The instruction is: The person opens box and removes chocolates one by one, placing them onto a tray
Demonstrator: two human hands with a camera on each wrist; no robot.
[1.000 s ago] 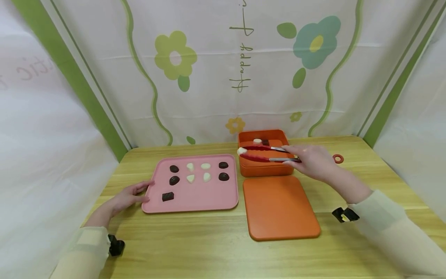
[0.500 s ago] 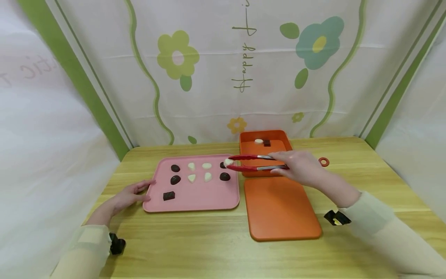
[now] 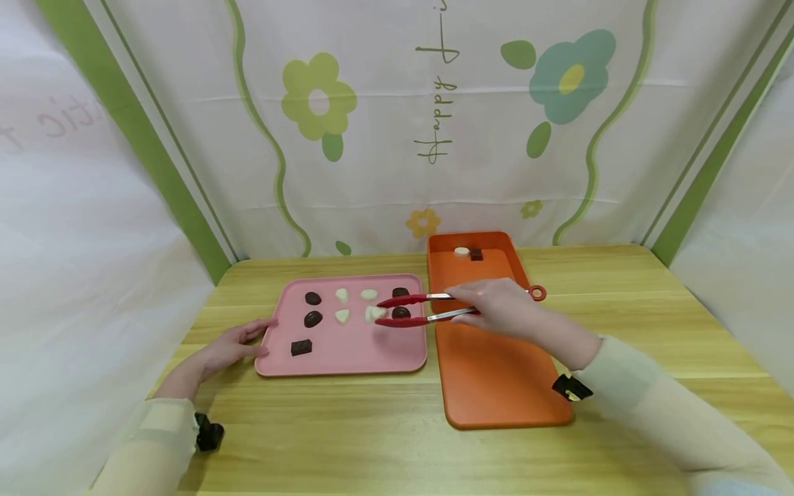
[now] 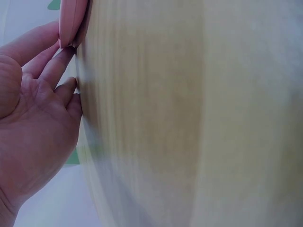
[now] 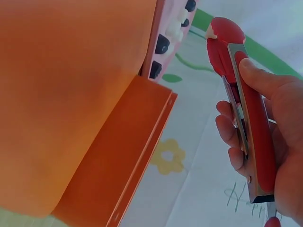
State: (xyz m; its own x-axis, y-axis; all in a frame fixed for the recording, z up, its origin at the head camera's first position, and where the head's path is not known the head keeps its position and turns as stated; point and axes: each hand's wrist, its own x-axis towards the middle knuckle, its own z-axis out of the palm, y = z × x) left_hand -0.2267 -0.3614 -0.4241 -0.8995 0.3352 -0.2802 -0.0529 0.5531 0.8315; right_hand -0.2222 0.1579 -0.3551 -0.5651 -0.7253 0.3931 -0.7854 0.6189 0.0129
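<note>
My right hand (image 3: 505, 310) grips red-and-silver tongs (image 3: 437, 296) whose tips hold a white chocolate (image 5: 211, 32) over the right part of the pink tray (image 3: 347, 355). In the head view that piece overlaps a white chocolate in the front row. Several dark and white chocolates stand in two rows; one dark block (image 3: 301, 347) lies nearer the front left. At the tray's left edge rests my left hand (image 3: 226, 351), thumb and fingers spread along the rim. The left wrist view shows the fingers (image 4: 56, 66) nearly straight against the tray's edge.
An orange box (image 3: 471, 275) right of the tray contains a white chocolate (image 3: 462, 252) and a dark square one (image 3: 476, 255). Its flat orange lid (image 3: 505, 386) lies in front of it, below my right forearm. A patterned cloth (image 3: 372, 172) hangs behind the wooden table (image 3: 310, 434).
My right hand has carried the tongs and white chocolate leftward and lower, from over the orange box to over the tray. The left hand has stayed at the tray's edge.
</note>
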